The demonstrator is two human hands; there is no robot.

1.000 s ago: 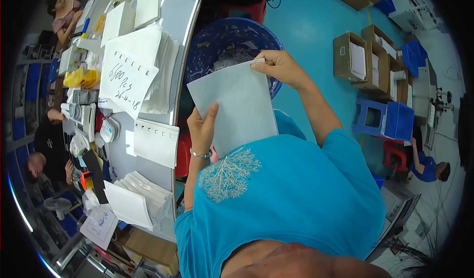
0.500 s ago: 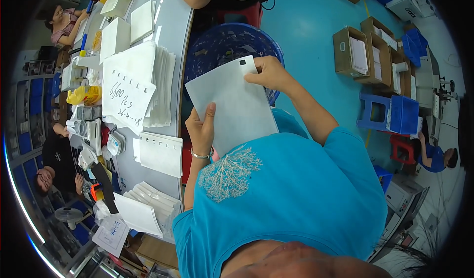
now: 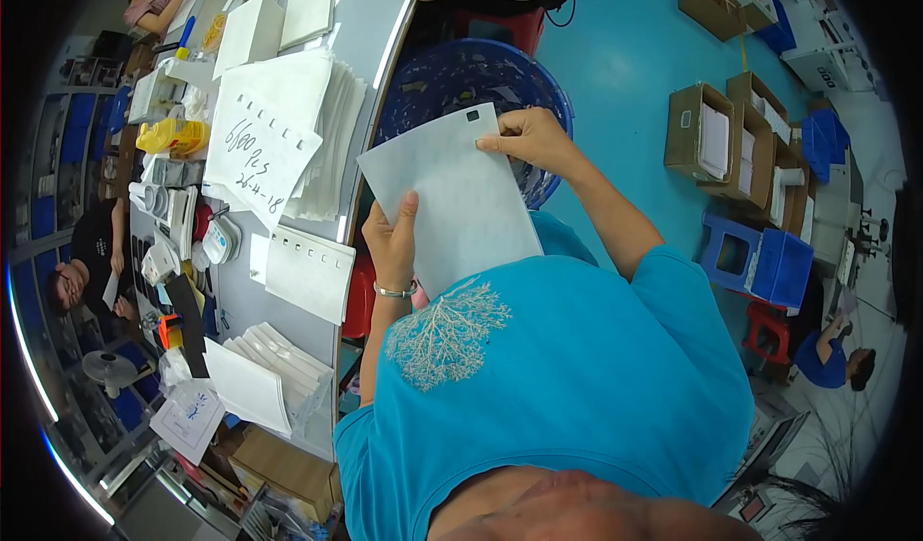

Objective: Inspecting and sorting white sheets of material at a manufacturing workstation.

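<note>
Between my two hands is a white sheet (image 3: 452, 200), tilted, with a small dark square cut-out near its upper right corner. Whether it is one sheet or a thin stack I cannot tell. My left hand (image 3: 392, 243) grips its left edge, thumb flat on the face and the other fingers behind. At the upper right edge my right hand (image 3: 529, 142) pinches it between thumb and fingers, close to the cut-out. Beyond the sheet stands a large round blue bin (image 3: 471, 75) with scraps inside, partly hidden by the sheet.
On the grey table (image 3: 312, 344) at left lie a tall stack of white sheets (image 3: 260, 137), a notched sheet (image 3: 310, 274) and another pile (image 3: 252, 382). A yellow bottle (image 3: 173, 137) stands farther left. Cardboard boxes (image 3: 699, 132) and a blue stool (image 3: 726, 252) are on the right floor. Co-workers sit around.
The view has turned slightly, so the table and the floor boxes appear shifted. My hands keep the same hold on the white sheet.
</note>
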